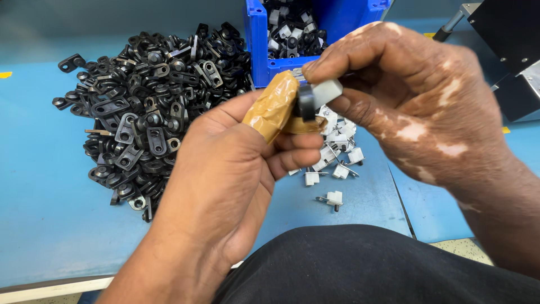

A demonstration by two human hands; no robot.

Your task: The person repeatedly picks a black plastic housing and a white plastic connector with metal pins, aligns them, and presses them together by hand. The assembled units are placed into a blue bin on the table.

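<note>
My left hand (236,163) is raised in the middle of the view, its thumb wrapped in tan tape, and it pinches a small black plastic clip (306,101). My right hand (416,107) comes in from the right and grips a small white plastic piece (327,92) with thumb and forefinger, pressed against the black clip. Both parts meet above the blue table (45,214).
A large heap of black clips (152,107) lies on the table to the left. A blue bin (264,39) with assembled black-and-white parts stands at the back. Loose white pieces with metal pins (336,163) lie under my hands. A black machine (506,50) stands at right.
</note>
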